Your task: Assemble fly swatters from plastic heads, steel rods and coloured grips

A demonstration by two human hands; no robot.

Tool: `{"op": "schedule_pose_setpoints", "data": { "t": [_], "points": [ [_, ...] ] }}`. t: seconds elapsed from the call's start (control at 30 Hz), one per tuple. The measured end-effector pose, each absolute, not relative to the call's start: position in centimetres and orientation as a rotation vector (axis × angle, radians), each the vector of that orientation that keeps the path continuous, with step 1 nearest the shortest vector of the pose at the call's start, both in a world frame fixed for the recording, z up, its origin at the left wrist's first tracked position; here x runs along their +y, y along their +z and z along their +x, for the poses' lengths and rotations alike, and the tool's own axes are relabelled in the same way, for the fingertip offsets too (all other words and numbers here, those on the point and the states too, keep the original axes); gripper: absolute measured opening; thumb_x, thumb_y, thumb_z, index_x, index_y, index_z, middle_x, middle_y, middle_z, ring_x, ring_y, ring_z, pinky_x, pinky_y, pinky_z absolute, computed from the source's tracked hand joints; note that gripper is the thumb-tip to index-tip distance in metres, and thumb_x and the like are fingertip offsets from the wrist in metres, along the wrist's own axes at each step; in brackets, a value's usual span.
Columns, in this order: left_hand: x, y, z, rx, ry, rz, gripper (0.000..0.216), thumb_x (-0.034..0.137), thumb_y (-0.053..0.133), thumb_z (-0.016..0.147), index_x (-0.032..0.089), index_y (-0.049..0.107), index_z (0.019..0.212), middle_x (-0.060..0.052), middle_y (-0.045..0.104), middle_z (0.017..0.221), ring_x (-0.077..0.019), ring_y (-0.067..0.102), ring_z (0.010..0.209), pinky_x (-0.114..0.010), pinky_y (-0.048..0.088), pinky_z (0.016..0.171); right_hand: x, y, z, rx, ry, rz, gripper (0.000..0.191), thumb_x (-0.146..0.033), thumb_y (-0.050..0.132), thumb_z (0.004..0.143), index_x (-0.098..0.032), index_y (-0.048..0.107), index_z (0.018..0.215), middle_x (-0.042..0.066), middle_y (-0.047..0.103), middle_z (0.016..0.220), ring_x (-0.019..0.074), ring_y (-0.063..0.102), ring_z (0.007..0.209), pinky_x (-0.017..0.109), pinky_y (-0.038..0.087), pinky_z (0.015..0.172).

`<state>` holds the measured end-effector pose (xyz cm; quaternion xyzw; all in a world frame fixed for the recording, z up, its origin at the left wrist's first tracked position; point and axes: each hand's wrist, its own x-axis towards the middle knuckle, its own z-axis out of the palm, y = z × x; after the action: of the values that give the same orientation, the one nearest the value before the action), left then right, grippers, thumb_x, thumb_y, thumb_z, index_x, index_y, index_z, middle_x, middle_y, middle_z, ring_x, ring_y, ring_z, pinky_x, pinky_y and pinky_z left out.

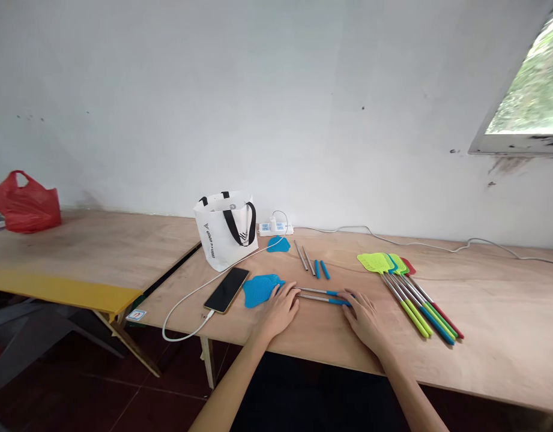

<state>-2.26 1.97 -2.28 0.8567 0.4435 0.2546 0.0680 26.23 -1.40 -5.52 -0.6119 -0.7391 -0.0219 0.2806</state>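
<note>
Left hand (280, 308), right hand (362, 313) on two swatters (259, 291); cannot tell if either grip pinches. Two rods (301, 256), two tubes (317, 269) beyond.

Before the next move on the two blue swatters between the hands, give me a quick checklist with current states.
1. Left grip at the head end of the blue swatters: ok.
2. Right grip at their handle end: ok.
3. Both grips firm: cannot tell.
4. Charging cable clear of both grips: ok.
5. Phone clear of the swatter heads: cannot tell, edges very close.
6. Bare rods and loose blue sleeves joined: not ok, lying apart.
</note>
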Motion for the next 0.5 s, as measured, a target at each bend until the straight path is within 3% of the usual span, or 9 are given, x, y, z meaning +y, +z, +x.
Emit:
{"op": "schedule_pose_setpoints", "data": {
  "t": [0.13,0.3,0.5],
  "points": [
    [2.3,-2.9,-2.4,1.470,0.873,2.488,0.043,0.031,0.051,0.099,0.025,0.046,0.141,-0.011,0.038,0.160,-0.0299,0.037,0.149,-0.053,0.035,0.120,-1.4,-6.3,26.3,-1.818,-0.175,-1.788,0.054,-0.049,0.039,0.098,-0.023,0.048,0.144,0.012,0.056,0.145,0.0289,0.049,0.137,0.049,0.039,0.109],
    [2.6,-3.3,-2.3,1.613,0.780,2.497,0.044,0.039,0.053,0.099,0.018,0.052,0.138,-0.017,0.047,0.154,-0.0350,0.035,0.150,-0.061,0.025,0.123,-1.2,-7.3,26.9,-1.835,-0.208,-1.985,0.069,-0.060,0.034,0.096,-0.015,0.045,0.147,0.016,0.049,0.153,0.0316,0.043,0.143,0.052,0.030,0.117],
    [2.6,-3.5,-2.4,1.618,0.752,2.522,0.045,0.043,0.047,0.101,0.018,0.053,0.139,-0.017,0.050,0.152,-0.0352,0.041,0.146,-0.062,0.027,0.121,-1.0,-7.8,27.2,-1.871,-0.191,-1.994,0.071,-0.061,0.028,0.098,-0.015,0.044,0.149,0.016,0.046,0.156,0.0312,0.038,0.146,0.055,0.025,0.120]
  ]
}}
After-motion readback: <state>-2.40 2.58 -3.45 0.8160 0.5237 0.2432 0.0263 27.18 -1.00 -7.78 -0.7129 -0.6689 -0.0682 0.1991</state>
